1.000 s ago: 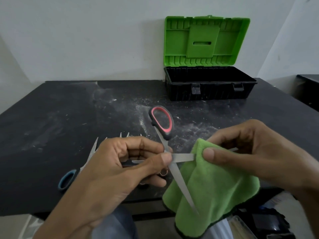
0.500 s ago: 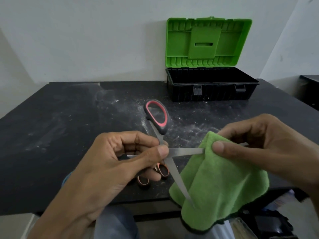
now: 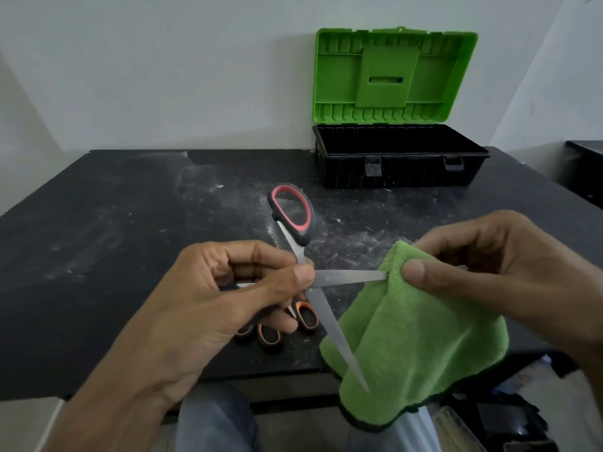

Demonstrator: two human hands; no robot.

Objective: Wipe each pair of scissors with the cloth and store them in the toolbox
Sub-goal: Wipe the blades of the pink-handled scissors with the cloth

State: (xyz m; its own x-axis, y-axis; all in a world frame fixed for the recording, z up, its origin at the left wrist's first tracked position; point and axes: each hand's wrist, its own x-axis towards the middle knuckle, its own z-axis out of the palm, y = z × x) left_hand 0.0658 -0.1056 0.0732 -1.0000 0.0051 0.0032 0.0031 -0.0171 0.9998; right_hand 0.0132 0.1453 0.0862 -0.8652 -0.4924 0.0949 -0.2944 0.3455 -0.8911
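From the head camera: the left hand (image 3: 228,288) has its thumb and curled fingers clamped on the black-and-red scissors (image 3: 349,277) right at the pivot, holding them up over the near edge of the dusty black table (image 3: 114,239). The scissors are spread wide. One red-lined handle loop sticks up above the knuckles, one blade runs out to the right, and the other slants down toward the camera, crossing in front of the green cloth (image 3: 424,337). The right hand (image 3: 489,272) is pinched tight on that cloth, thumb on the near side and fingers curled behind, with the fabric folded around the far end of the right-pointing blade. The rest of the cloth hangs loose past the table edge. Under the left hand, orange-lined handles (image 3: 306,316) of more scissors lie on the tabletop, mostly hidden by the fingers. At the back of the table, against the wall, sits the toolbox (image 3: 398,164), well apart from both hands. Its green lid (image 3: 391,76) stands upright and open, and its black tray is too dark to tell what is inside.
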